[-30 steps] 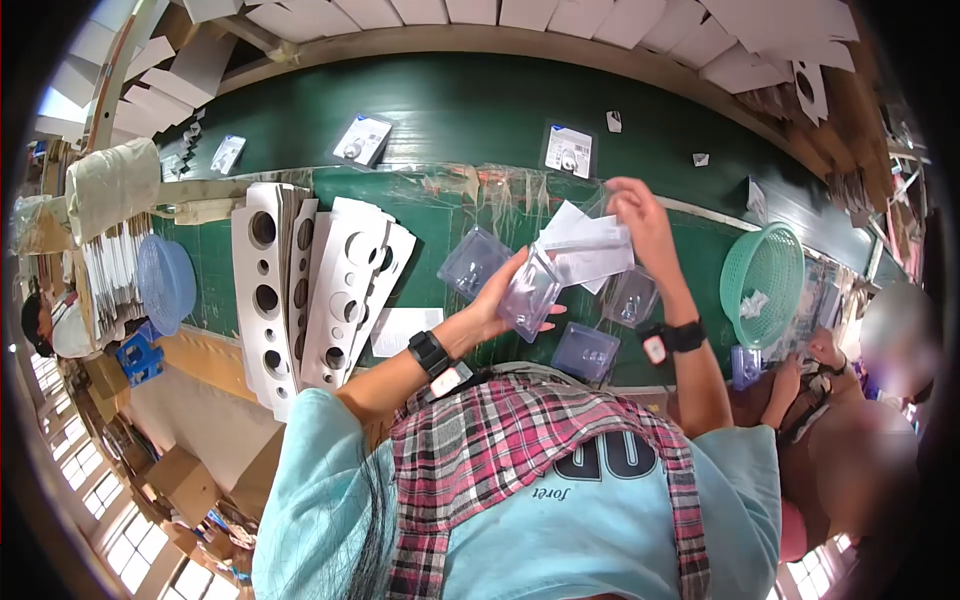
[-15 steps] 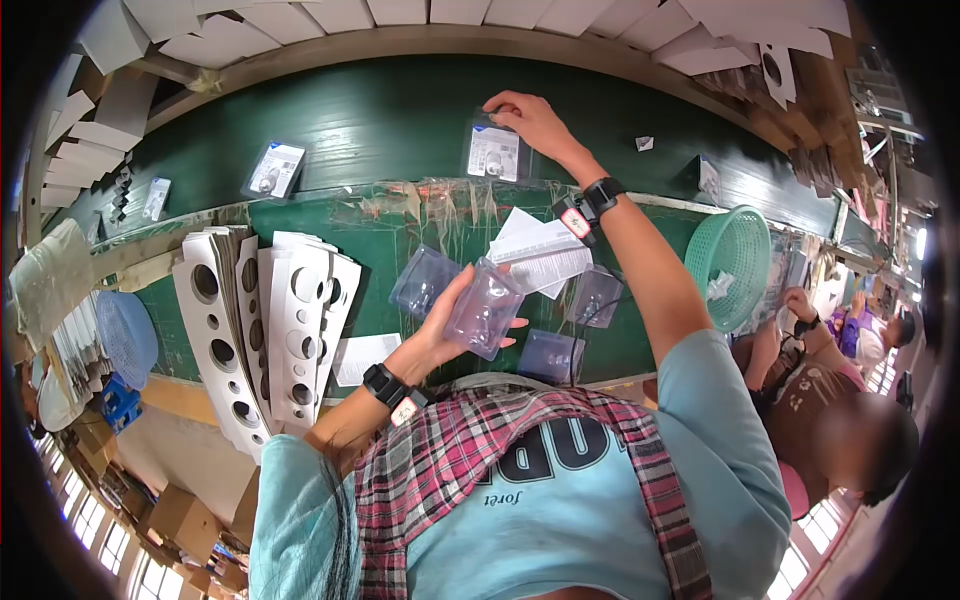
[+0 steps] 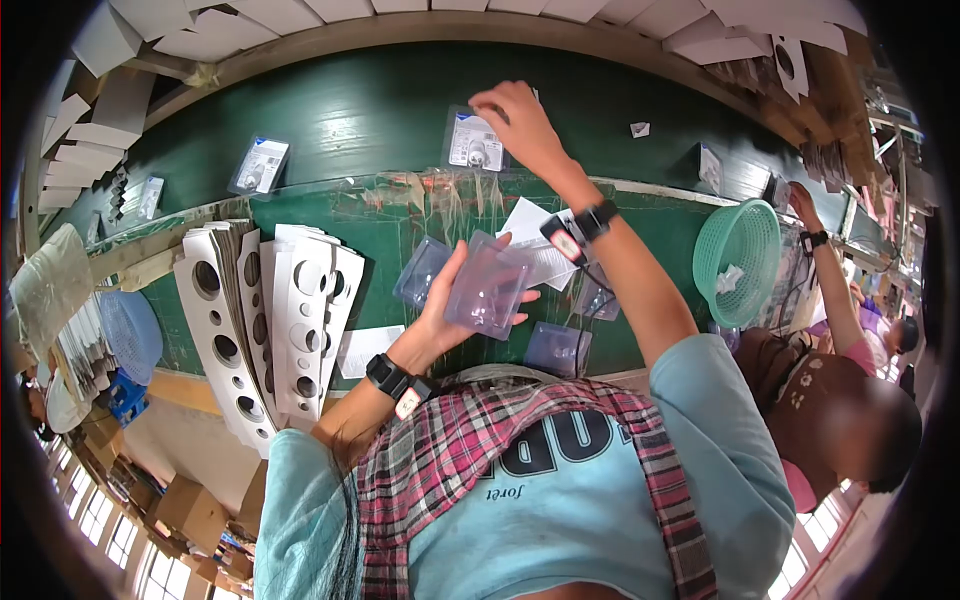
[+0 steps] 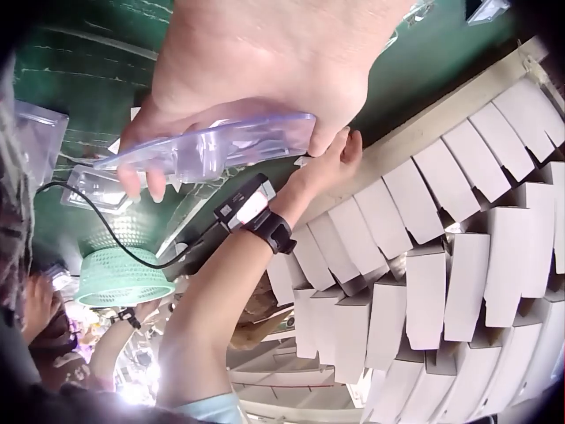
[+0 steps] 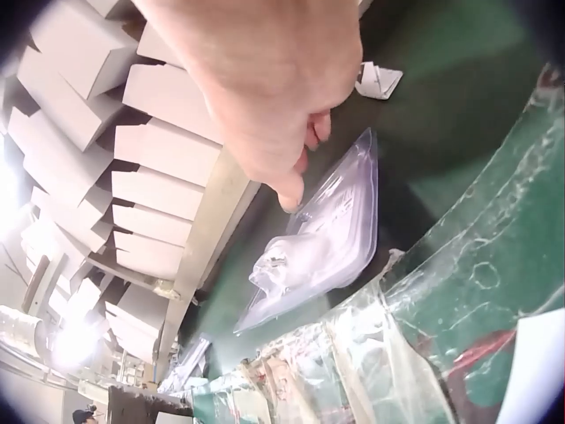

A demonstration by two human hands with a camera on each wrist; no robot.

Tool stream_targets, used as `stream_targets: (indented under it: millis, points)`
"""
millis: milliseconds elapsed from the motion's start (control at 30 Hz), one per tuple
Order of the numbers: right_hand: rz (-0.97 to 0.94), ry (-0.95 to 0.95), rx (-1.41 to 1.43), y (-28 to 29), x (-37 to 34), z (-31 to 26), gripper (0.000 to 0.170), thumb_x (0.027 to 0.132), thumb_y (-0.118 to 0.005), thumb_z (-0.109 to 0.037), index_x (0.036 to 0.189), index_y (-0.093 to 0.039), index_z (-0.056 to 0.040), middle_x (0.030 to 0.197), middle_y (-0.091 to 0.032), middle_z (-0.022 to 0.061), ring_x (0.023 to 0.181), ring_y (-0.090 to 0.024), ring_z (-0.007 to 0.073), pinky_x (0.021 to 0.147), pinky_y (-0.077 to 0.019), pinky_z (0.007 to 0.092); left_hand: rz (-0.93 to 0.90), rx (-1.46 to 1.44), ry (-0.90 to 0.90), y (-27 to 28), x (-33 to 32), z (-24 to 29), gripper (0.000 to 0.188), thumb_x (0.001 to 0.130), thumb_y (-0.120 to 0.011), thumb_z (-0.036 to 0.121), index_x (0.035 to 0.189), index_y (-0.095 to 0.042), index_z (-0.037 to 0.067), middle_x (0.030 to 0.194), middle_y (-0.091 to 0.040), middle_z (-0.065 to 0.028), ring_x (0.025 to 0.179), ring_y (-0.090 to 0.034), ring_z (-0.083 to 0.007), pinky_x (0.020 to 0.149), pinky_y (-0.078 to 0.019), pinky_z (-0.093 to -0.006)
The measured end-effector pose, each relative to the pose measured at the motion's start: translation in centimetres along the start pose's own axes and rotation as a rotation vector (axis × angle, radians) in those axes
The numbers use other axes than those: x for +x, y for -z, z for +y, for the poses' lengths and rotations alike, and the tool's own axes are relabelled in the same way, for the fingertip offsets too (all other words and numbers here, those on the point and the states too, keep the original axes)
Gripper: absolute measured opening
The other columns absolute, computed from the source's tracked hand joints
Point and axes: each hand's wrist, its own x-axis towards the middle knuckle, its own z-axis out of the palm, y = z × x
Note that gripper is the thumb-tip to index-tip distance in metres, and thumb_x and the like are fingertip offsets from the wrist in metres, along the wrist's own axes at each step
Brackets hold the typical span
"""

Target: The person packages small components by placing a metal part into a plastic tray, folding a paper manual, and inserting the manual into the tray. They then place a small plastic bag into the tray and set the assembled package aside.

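My left hand grips a clear plastic blister shell, thumb along one side and fingertips past the other edge. In the left wrist view the shell lies edge-on under the palm. My right hand reaches over a packed blister pack on the dark green belt, fingertips right at its top edge. A printed card and a round metallic-looking item show in that pack. The right wrist view has the pack below loosely bent fingers.
Clear shells and printed papers lie on the green table. Stacked cardboard strips with holes stand left; a green basket is right. Another pack sits farther along the belt. A second person works at right.
My right hand has gone from the papers on the table up to the blister pack on the belt. The belt's packs have shifted left. My left hand keeps hold of its blister shell.
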Motion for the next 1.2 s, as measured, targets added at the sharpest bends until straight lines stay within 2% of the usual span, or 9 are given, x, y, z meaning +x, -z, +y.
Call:
stream_targets:
  millis: [67, 133, 233, 533, 633, 833, 1067, 1100, 1200]
  points:
    - [-0.157, -0.110, 0.079, 2.4, -2.7, -3.2, 0.019, 0.084, -0.060, -0.013, 0.100, -0.066, -0.0049, 0.091, -0.056, 0.0088, 0.088, -0.051, 0.0276, 0.077, -0.0435, 0.0346, -0.038, -0.036, -0.046, 0.0, 0.1, 0.3, 0.070, 0.090, -0.035, 0.065, 0.146, -0.027, 0.023, 0.137, -0.040, -0.0184, 0.118, -0.048, -0.0440, 0.091, -0.0456, -0.0580]
    - [-0.080, 0.033, 0.071, 3.0, -6.6, -5.6, 0.018, 0.085, -0.057, -0.011, 0.099, -0.067, -0.0036, 0.091, -0.056, 0.0089, 0.086, -0.052, 0.0275, 0.074, -0.0435, 0.0347, -0.023, -0.030, -0.085, -0.2, 0.2, 0.5, 0.070, 0.090, -0.034, 0.065, 0.144, -0.028, 0.021, 0.135, -0.043, -0.0186, 0.118, -0.048, -0.0454, 0.091, -0.0452, -0.0594]
    - [-0.052, -0.109, 0.111, 3.1, -11.6, -9.5, 0.024, 0.084, -0.057, -0.006, 0.106, -0.063, -0.0021, 0.095, -0.054, 0.0106, 0.090, -0.052, 0.0273, 0.076, -0.0447, 0.0360, 0.039, 0.011, -0.087, -0.8, 0.0, 0.4, 0.068, 0.090, -0.035, 0.063, 0.138, -0.036, 0.016, 0.128, -0.049, -0.0164, 0.115, -0.052, -0.0399, 0.090, -0.0459, -0.0595]
    - [0.114, -0.212, 0.085, 4.0, -16.4, -13.2, 0.036, 0.082, -0.055, 0.002, 0.117, -0.056, 0.0000, 0.104, -0.049, 0.0125, 0.093, -0.051, 0.0290, 0.081, -0.0454, 0.0368, 0.173, 0.052, -0.110, -3.0, -0.2, -1.7, 0.054, 0.094, -0.039, 0.056, 0.120, -0.052, 0.011, 0.111, -0.060, -0.0081, 0.100, -0.061, -0.0219, 0.082, -0.0516, -0.0402]
    - [0.168, -0.179, 0.097, 3.9, -17.0, -12.6, 0.032, 0.081, -0.057, 0.001, 0.112, -0.058, 0.0004, 0.101, -0.050, 0.0123, 0.092, -0.050, 0.0293, 0.081, -0.0439, 0.0377, 0.041, 0.059, -0.093, -2.9, -0.4, -1.9, 0.054, 0.094, -0.039, 0.056, 0.120, -0.051, 0.009, 0.112, -0.059, -0.0091, 0.100, -0.061, -0.0228, 0.084, -0.0515, -0.0411]
    - [0.199, -0.340, 0.238, 5.0, -17.7, -11.3, 0.012, 0.080, -0.060, -0.002, 0.090, -0.055, 0.0009, 0.092, -0.056, 0.0118, 0.089, -0.056, 0.0263, 0.077, -0.0454, 0.0341, 0.187, 0.142, -0.070, -3.2, 0.8, -3.8, 0.054, 0.093, -0.042, 0.056, 0.120, -0.050, 0.010, 0.110, -0.059, -0.0109, 0.100, -0.061, -0.0241, 0.088, -0.0509, -0.0464]
    - [0.292, -0.512, 0.574, 7.1, -18.1, -11.0, 0.011, 0.091, -0.054, -0.012, 0.093, -0.050, -0.0016, 0.079, -0.059, 0.0087, 0.081, -0.058, 0.0210, 0.077, -0.0439, 0.0328, 0.239, 0.094, -0.072, -3.2, 2.5, -3.2, 0.065, 0.087, -0.048, 0.059, 0.137, -0.041, 0.018, 0.126, -0.050, -0.0134, 0.110, -0.055, -0.0350, 0.090, -0.0438, -0.0614]
    - [0.336, -0.505, 0.627, 7.9, -17.8, -10.4, 0.011, 0.091, -0.052, -0.011, 0.096, -0.050, -0.0015, 0.078, -0.059, 0.0080, 0.073, -0.058, 0.0154, 0.073, -0.0450, 0.0300, 0.207, 0.116, -0.052, -2.8, 2.7, -2.9, 0.065, 0.088, -0.046, 0.060, 0.137, -0.040, 0.019, 0.128, -0.049, -0.0132, 0.112, -0.054, -0.0363, 0.090, -0.0436, -0.0614]
    - [0.463, -0.466, 0.413, 11.8, -17.0, -5.5, 0.016, 0.088, -0.053, -0.006, 0.102, -0.056, -0.0013, 0.078, -0.060, 0.0071, 0.072, -0.057, 0.0122, 0.069, -0.0449, 0.0262, 0.177, 0.158, 0.008, -3.1, 3.0, -2.5, 0.064, 0.089, -0.041, 0.062, 0.140, -0.037, 0.022, 0.134, -0.043, -0.0145, 0.115, -0.051, -0.0412, 0.089, -0.0451, -0.0591]
